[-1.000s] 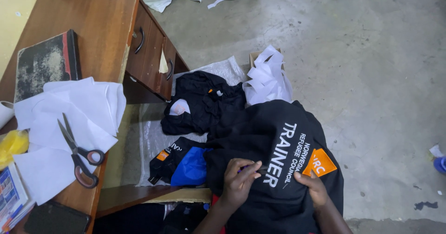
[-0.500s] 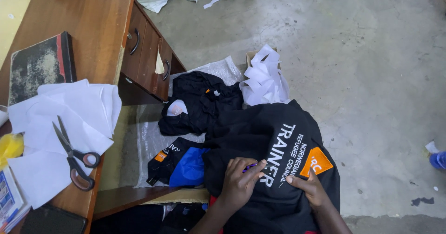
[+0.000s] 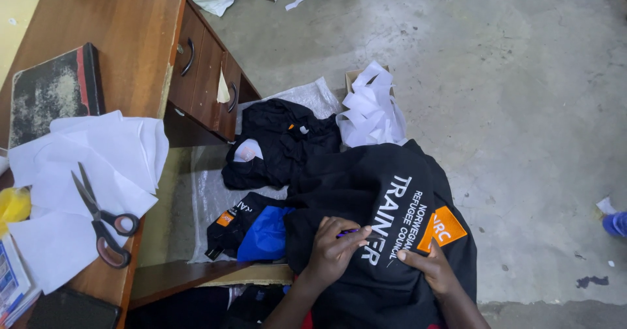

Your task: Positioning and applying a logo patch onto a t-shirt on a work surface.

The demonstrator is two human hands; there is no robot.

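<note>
Black garment (image 3: 372, 198) with white lettering and an orange rectangular patch (image 3: 441, 227); left hand (image 3: 334, 250) pinches a purple pen (image 3: 349, 233), right hand (image 3: 428, 268) lies flat, open, on the cloth.

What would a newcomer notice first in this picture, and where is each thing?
First, the black garment with white lettering and an orange patch, spread low in the middle, with the left hand and right hand pressed on it; the left fingers pinch a small purple tool. Next, the scissors lying on white paper sheets on the wooden desk at left.
</note>
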